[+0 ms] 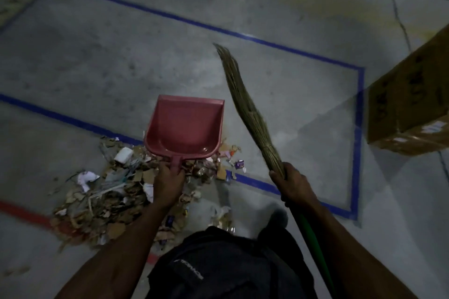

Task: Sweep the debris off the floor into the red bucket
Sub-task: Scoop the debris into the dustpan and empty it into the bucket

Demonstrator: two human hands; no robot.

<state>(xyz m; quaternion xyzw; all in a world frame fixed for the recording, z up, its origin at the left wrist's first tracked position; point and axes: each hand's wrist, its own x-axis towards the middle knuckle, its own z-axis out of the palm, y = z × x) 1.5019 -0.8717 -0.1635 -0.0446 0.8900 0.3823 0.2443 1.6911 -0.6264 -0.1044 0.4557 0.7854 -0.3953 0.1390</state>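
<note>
Debris [104, 199], a heap of torn cardboard, paper scraps and wrappers, is spread on the concrete floor [97, 68] across a blue tape line [60, 118], just under and left of a red dustpan [185, 126]. The dustpan's handle is gripped by the left hand [167, 185], its mouth turned away from the person. A broom [245, 111] is clasped by the right hand [294, 183] where bristles meet green handle, with a box [410, 104] standing at the right.
</note>
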